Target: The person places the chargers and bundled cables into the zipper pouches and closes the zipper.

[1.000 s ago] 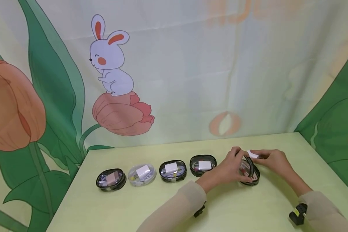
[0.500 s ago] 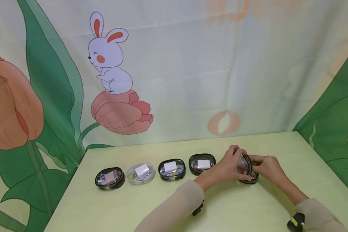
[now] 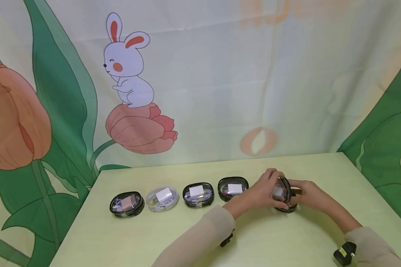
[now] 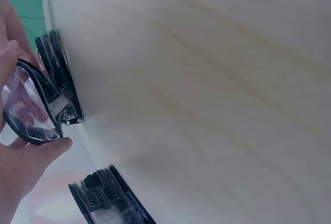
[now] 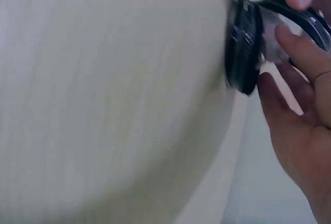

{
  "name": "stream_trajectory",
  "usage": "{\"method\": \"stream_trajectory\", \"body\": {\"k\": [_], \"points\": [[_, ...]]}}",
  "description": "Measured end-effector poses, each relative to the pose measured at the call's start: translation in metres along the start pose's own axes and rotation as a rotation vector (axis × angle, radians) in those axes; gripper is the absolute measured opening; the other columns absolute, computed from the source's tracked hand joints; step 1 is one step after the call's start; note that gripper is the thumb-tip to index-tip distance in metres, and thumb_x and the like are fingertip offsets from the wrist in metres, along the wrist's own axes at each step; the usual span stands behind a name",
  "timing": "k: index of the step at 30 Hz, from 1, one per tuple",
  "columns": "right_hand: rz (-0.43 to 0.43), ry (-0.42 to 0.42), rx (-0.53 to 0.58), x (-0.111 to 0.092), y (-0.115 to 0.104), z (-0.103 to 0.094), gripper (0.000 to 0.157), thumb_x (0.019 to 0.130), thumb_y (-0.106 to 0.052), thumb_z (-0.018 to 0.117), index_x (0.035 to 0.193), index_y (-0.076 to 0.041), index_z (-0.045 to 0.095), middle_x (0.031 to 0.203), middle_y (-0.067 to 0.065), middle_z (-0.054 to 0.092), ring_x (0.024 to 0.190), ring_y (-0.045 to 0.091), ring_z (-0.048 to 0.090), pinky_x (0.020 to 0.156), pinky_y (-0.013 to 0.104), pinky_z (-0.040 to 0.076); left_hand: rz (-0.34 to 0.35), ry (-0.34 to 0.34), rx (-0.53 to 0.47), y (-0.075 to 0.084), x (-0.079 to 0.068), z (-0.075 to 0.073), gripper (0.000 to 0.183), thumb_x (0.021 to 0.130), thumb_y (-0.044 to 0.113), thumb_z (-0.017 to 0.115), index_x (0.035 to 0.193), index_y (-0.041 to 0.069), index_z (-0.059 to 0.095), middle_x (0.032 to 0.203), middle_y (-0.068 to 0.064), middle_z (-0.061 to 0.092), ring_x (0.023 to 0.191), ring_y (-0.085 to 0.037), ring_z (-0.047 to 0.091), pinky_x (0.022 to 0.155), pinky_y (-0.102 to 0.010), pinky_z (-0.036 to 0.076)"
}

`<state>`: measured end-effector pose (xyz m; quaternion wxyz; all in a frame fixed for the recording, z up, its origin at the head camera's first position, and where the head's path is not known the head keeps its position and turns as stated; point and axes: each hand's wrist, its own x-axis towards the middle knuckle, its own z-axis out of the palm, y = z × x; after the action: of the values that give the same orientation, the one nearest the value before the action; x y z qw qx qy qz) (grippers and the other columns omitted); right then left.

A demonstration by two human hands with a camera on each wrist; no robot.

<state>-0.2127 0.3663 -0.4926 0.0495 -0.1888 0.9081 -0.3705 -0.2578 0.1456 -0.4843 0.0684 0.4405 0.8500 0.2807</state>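
Observation:
My left hand (image 3: 258,193) grips the raised clear lid of a black-trimmed oval pouch (image 4: 39,138) between thumb and fingers. The pouch's lower half rests on the table, unzipped. My right hand (image 3: 312,196) reaches in from the right, its fingers at the mouth of the pouch. In the right wrist view its thumb and fingers pinch a pale charger plug (image 5: 272,33) between the lid and the base. Through the lid in the head view the plug shows as a whitish block. Most of the pouch's inside is hidden by the hands.
Left of the hands a row of closed pouches stands on the pale table (image 3: 173,241): a black-trimmed one (image 3: 233,188), another black-trimmed one (image 3: 198,194), a white-trimmed one (image 3: 162,199) and one with a pink plug (image 3: 127,204). A printed curtain (image 3: 200,92) hangs behind.
My right hand has brought the white charger plug from beside the pouch in behind the raised lid. The left hand keeps its grip on the lid, almost still.

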Motion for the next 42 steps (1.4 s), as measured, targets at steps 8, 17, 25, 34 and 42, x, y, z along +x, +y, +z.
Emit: {"method": "stream_trajectory", "body": {"k": [8, 17, 25, 34, 42], "points": [[0.056, 0.086, -0.028, -0.020, 0.015, -0.012, 0.048, 0.089, 0.000, 0.075, 0.134, 0.006, 0.061, 0.135, 0.033, 0.057, 0.117, 0.051, 0.061, 0.085, 0.042, 0.059, -0.022, -0.124, 0.196, 0.009, 0.010, 0.003, 0.076, 0.085, 0.054, 0.077, 0.147, 0.024, 0.045, 0.162, 0.002, 0.030, 0.148, -0.014, 0.030, 0.110, -0.025, 0.040], [0.078, 0.103, -0.103, -0.024, 0.016, -0.018, 0.044, 0.089, -0.001, 0.075, 0.131, 0.004, 0.063, 0.130, 0.032, 0.061, 0.108, 0.046, 0.067, 0.080, 0.046, 0.059, 0.066, -0.188, 0.502, 0.018, 0.014, 0.004, 0.067, 0.088, 0.061, 0.070, 0.146, 0.031, 0.055, 0.151, 0.007, 0.042, 0.134, -0.015, 0.041, 0.105, -0.022, 0.041], [0.082, 0.111, -0.149, -0.017, 0.019, -0.018, 0.039, 0.090, 0.005, 0.070, 0.128, 0.007, 0.063, 0.127, 0.033, 0.061, 0.105, 0.046, 0.068, 0.081, 0.050, 0.059, 0.191, -0.218, 0.581, 0.015, 0.009, -0.005, 0.052, 0.093, 0.021, 0.076, 0.141, 0.035, 0.059, 0.153, 0.011, 0.045, 0.130, -0.016, 0.045, 0.102, -0.022, 0.042], [0.016, 0.076, -0.326, -0.005, 0.025, -0.013, 0.028, 0.088, 0.000, 0.074, 0.115, 0.005, 0.072, 0.123, 0.030, 0.064, 0.114, 0.049, 0.060, 0.095, 0.061, 0.047, 0.241, -0.261, 0.426, -0.001, 0.010, -0.010, 0.010, 0.093, 0.013, 0.071, 0.101, 0.019, 0.066, 0.148, 0.006, 0.050, 0.136, -0.019, 0.044, 0.113, -0.024, 0.031], [-0.047, 0.071, -0.330, 0.000, 0.031, -0.008, 0.014, 0.089, -0.002, 0.074, 0.102, -0.003, 0.078, 0.136, 0.031, 0.056, 0.126, 0.055, 0.045, 0.102, 0.070, 0.029, 0.262, -0.234, 0.400, -0.003, 0.016, -0.003, 0.025, 0.089, 0.015, 0.081, 0.085, 0.015, 0.056, 0.140, 0.006, 0.053, 0.129, -0.016, 0.046, 0.104, -0.020, 0.036]]}}
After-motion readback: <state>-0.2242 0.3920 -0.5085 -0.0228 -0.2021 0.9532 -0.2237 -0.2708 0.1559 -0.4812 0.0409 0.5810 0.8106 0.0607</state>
